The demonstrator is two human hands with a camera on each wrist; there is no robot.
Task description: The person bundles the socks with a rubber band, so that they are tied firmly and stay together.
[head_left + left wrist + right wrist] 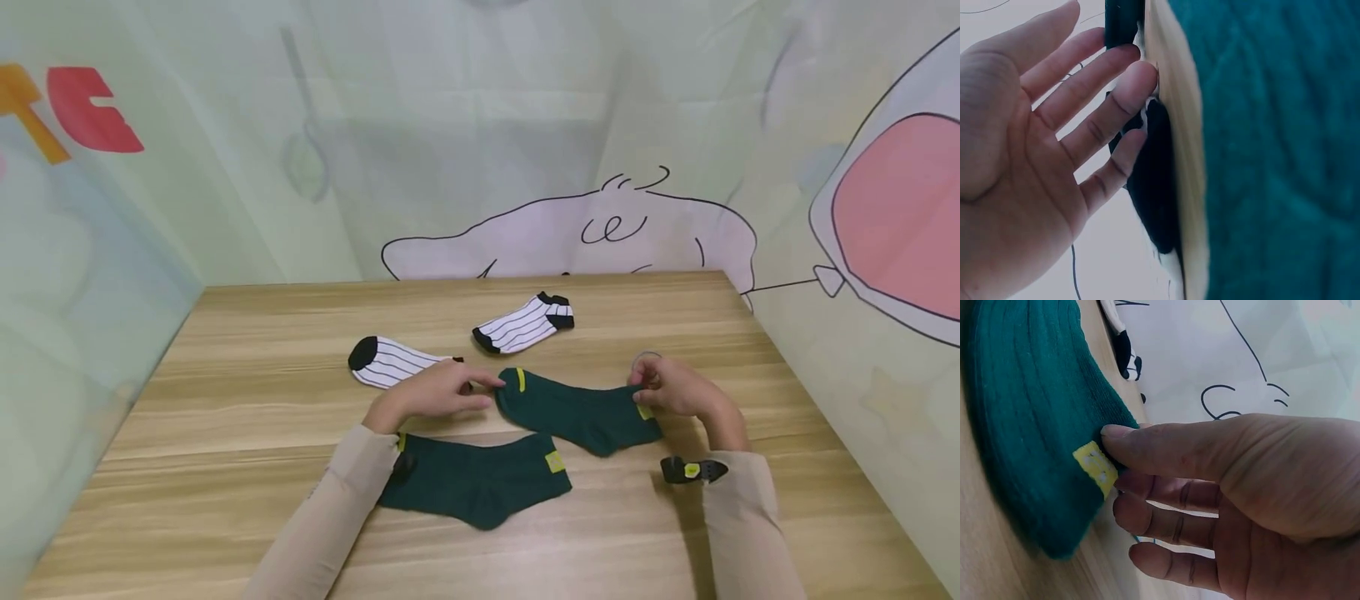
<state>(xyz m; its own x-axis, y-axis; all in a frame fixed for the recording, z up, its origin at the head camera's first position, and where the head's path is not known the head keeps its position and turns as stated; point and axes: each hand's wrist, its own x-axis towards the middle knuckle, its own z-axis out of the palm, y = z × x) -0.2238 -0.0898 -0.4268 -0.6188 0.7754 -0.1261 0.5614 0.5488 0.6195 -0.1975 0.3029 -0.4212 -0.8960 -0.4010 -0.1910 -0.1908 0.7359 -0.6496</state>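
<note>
A dark green sock lies flat on the table, with a yellow stripe at its toe and a yellow label by its cuff. My right hand pinches the cuff corner between thumb and fingers. At the toe end, my left hand has its fingers loosely extended, the index fingertip at or just over the fabric. A second green sock lies nearer, partly hidden by my left sleeve. Behind my left hand is a white striped sock with black ends, its far end partly covered.
Another white striped sock with black toe and heel lies farther back on the wood-grain table. A printed cloth backdrop rises along the table's back edge and both sides.
</note>
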